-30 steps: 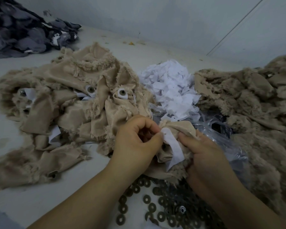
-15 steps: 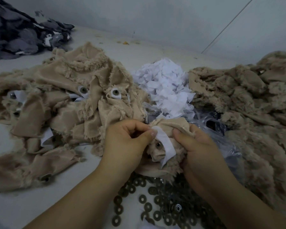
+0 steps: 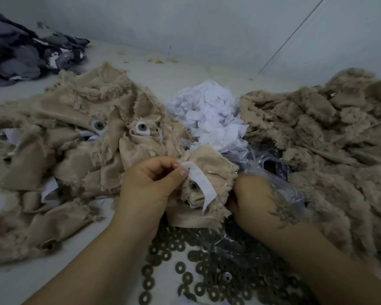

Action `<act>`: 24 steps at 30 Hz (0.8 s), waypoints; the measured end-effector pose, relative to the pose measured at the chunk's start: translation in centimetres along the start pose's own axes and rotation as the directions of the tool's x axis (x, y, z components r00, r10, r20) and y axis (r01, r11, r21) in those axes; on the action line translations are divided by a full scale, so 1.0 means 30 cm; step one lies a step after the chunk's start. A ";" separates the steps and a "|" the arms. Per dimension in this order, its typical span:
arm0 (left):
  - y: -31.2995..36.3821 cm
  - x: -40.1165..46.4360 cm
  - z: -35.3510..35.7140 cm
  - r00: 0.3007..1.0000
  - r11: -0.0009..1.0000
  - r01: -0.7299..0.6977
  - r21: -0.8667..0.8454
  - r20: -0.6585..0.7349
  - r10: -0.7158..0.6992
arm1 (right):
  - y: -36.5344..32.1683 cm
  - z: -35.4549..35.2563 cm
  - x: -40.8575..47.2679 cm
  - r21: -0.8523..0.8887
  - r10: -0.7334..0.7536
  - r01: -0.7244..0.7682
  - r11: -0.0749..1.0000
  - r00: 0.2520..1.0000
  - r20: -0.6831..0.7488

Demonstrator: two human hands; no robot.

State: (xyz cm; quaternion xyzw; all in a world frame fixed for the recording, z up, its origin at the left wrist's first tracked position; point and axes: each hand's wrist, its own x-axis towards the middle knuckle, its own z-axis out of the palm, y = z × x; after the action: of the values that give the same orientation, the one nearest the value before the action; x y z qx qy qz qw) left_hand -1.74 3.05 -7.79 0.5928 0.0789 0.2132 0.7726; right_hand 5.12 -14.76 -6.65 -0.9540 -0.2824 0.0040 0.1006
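A beige plush fabric piece [image 3: 211, 170] is held up over the table's middle. My left hand [image 3: 150, 186] pinches the top end of a white fabric strip [image 3: 201, 184] against it with thumb and forefinger. A small dark eye post [image 3: 193, 186] shows through the fabric beside the strip. My right hand [image 3: 257, 199] grips the piece from the right and underneath, with its fingertips hidden behind the fur.
A pile of beige pieces with eyes fitted [image 3: 79, 146] lies at the left, another beige fur pile [image 3: 328, 146] at the right. White strips [image 3: 209, 115] are heaped between them. Several dark washers [image 3: 185, 271] and a clear plastic bag [image 3: 271, 172] lie near me. Grey fabric [image 3: 20, 53] sits far left.
My right hand has slid from the top of the piece down to its right side and underside. The white strip now hangs freer, pinched by my left hand alone.
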 end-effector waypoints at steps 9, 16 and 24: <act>0.000 -0.005 0.004 1.000 1.000 -0.005 0.010 0.004 0.005 | 0.013 0.000 0.009 0.085 0.096 -0.095 0.992 0.995 -0.013; 0.002 -0.006 0.007 1.000 1.000 -0.014 0.012 0.010 0.014 | -0.015 -0.025 -0.005 0.082 0.111 -0.105 0.991 0.992 -0.065; -0.001 -0.009 0.005 1.000 0.999 -0.018 0.028 0.014 0.018 | -0.025 -0.051 -0.011 0.601 0.266 -0.081 0.795 0.937 -0.226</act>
State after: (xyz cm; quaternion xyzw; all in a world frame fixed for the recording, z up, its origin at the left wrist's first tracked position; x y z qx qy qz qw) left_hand -1.93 2.79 -7.81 0.6059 0.0715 0.2151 0.7626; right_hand 4.53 -14.63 -5.01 -0.8881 -0.1591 -0.0448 0.4289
